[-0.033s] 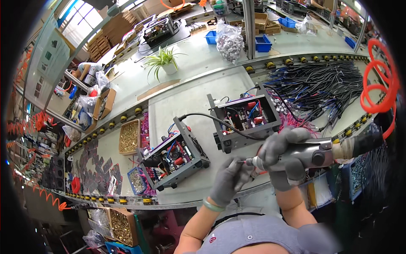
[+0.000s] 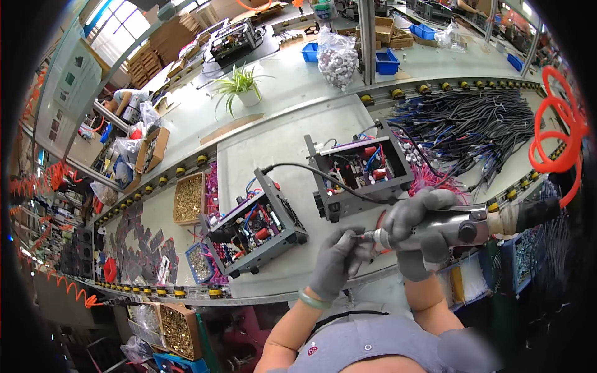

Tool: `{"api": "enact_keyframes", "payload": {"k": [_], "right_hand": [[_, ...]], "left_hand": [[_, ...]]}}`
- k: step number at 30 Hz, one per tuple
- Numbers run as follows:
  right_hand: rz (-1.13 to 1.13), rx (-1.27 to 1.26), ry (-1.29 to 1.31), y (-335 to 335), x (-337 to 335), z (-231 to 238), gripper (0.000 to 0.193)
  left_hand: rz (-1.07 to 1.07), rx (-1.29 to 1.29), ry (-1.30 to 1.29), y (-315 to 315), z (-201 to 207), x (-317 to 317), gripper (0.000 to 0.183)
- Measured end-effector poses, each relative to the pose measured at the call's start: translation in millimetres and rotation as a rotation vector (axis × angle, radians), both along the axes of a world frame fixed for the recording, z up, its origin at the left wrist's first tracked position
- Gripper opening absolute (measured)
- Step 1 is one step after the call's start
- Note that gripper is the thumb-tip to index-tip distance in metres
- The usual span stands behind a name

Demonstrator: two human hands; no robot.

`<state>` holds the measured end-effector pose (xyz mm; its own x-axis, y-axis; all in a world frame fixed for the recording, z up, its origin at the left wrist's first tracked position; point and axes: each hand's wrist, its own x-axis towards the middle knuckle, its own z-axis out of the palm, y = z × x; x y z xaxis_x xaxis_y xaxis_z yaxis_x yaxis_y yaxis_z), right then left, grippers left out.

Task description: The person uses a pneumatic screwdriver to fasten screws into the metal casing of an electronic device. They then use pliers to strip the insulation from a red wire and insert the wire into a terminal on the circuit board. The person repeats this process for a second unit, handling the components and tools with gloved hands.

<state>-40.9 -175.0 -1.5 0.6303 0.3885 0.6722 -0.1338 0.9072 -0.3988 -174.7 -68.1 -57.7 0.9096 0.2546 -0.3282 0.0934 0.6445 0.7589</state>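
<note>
My right hand [image 2: 418, 227] is wrapped round a silver air screwdriver [image 2: 459, 225], held almost level with its bit pointing left. My left hand [image 2: 336, 261] is closed in a pinch at the bit end; whatever small piece is between the fingertips is too small to make out. Both hands wear grey gloves. Beyond the screwdriver stands an open grey metal chassis [image 2: 364, 171] with circuit parts and wires inside. Another open chassis [image 2: 255, 230] sits left of my left hand, tilted in view. A black cable [image 2: 323, 176] runs between the two.
A red coiled air hose [image 2: 553, 143] hangs at the right. Black cables [image 2: 479, 124] lie heaped at the far right. On the left are a box of brass-coloured screws [image 2: 189, 200], a blue tray [image 2: 199, 264] and flat dark plates [image 2: 140, 248]. A potted plant [image 2: 249, 96] stands farther back.
The red hose hangs slightly lower. My left fingers have shifted a little at the bit end; the screwdriver and both chassis are almost where they were.
</note>
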Motion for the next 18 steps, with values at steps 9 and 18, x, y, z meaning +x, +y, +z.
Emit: {"api": "enact_keyframes", "payload": {"k": [9, 18], "right_hand": [[-0.289, -0.231, 0.206, -17.5, -28.2, -1.0, 0.054], [0.069, 0.029, -0.245, -16.7, 9.5, -17.8, 0.059]], "left_hand": [[0.065, -0.190, -0.049, -8.8, -11.5, -8.6, 0.027], [0.065, -0.105, -0.123, -26.0, -10.0, -4.2, 0.032]]}}
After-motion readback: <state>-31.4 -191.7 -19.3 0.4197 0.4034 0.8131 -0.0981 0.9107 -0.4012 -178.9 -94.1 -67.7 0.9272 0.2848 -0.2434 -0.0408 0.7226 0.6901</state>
